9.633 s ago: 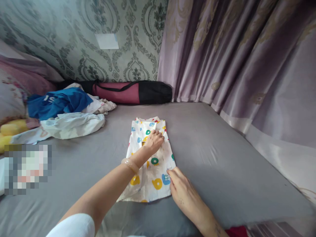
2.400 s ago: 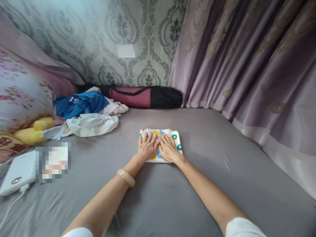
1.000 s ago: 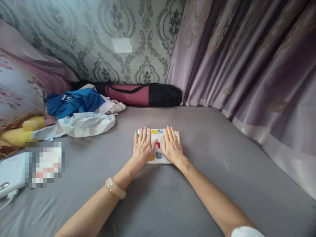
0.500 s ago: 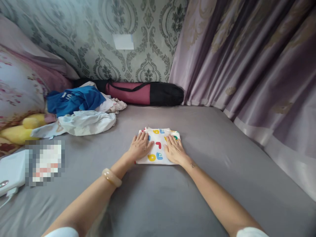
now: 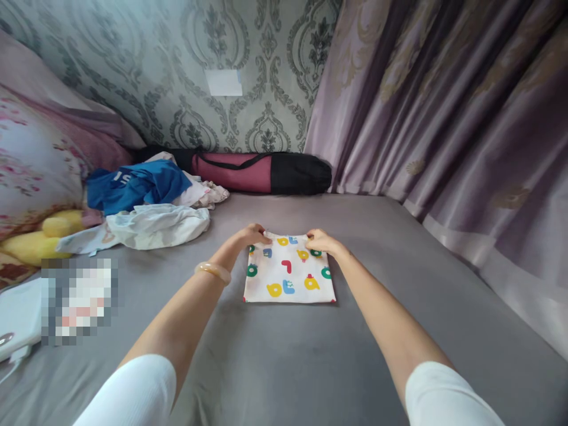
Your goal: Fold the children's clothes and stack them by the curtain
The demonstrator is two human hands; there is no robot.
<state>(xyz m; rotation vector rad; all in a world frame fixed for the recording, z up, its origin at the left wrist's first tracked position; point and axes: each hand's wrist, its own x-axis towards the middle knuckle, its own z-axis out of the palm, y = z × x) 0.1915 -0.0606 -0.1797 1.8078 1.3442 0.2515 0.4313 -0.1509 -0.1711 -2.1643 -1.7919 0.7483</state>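
A white garment (image 5: 288, 272) printed with colourful letters and little figures lies folded into a flat, near-square shape in front of me. Its far edge dips slightly in the middle, like a neckline. My left hand (image 5: 254, 235) pinches the far left corner, thumb on top and the other fingers curled over the far side. At the far right corner my right hand (image 5: 326, 242) grips the cloth the same way. The fingertips of both hands are partly hidden. A pale bangle circles my left wrist.
The garment rests on a grey bed sheet (image 5: 284, 355). To the left lie a blue shirt (image 5: 139, 183), crumpled pale clothes (image 5: 160, 226), a yellow plush toy (image 5: 39, 236) and a white device with a cable (image 5: 20, 316). A maroon-and-black long bag (image 5: 239, 171) lies along the wall; curtains (image 5: 426, 118) hang right.
Both hands have gone from lying flat on the garment to gripping its far corners. More of the print now shows, and the cloth looks smoother and squarer.
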